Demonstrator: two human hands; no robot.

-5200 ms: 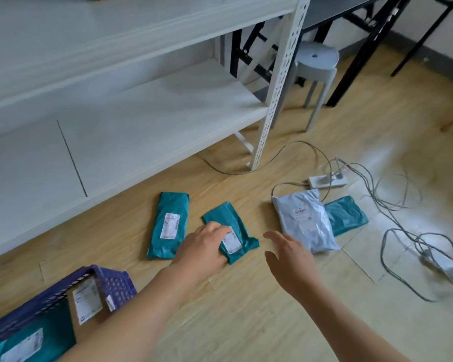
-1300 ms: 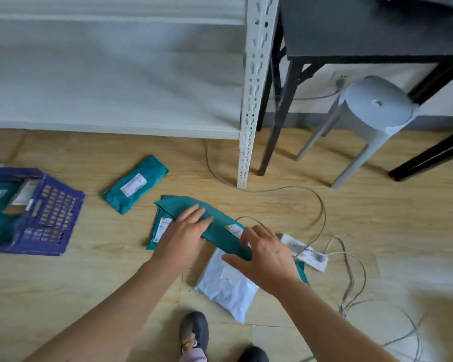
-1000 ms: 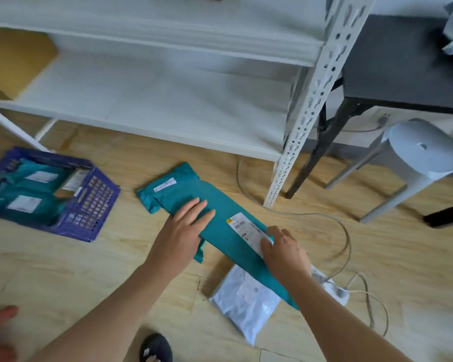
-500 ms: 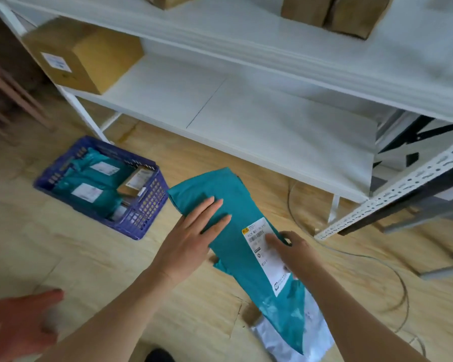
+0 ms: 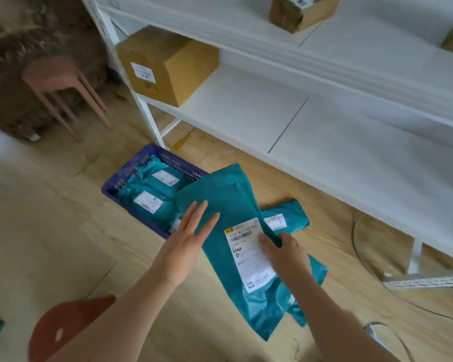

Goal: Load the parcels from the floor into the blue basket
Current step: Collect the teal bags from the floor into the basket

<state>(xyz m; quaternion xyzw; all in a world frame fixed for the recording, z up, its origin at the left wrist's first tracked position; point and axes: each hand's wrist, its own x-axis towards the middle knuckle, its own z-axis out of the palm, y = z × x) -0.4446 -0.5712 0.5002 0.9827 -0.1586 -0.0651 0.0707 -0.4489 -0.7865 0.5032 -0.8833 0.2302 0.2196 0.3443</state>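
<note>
I carry a stack of teal parcels above the floor, the top one bearing a white label. My left hand lies flat with straight fingers on the stack's left side. My right hand grips the stack's right edge, thumb on the label. The blue basket stands on the floor just beyond and left of the stack, holding several teal parcels; the stack's far end hangs over its right side. One more teal parcel lies on the floor to the right.
A white shelving unit runs along the right, with a cardboard box on its lower shelf and another above. A pink stool stands at far left, a red stool seat near my left arm. Cables lie on the floor at right.
Both hands have carried the parcel stack leftward, from beside the basket to partly above it. My view swung left; the pink stool came into view.
</note>
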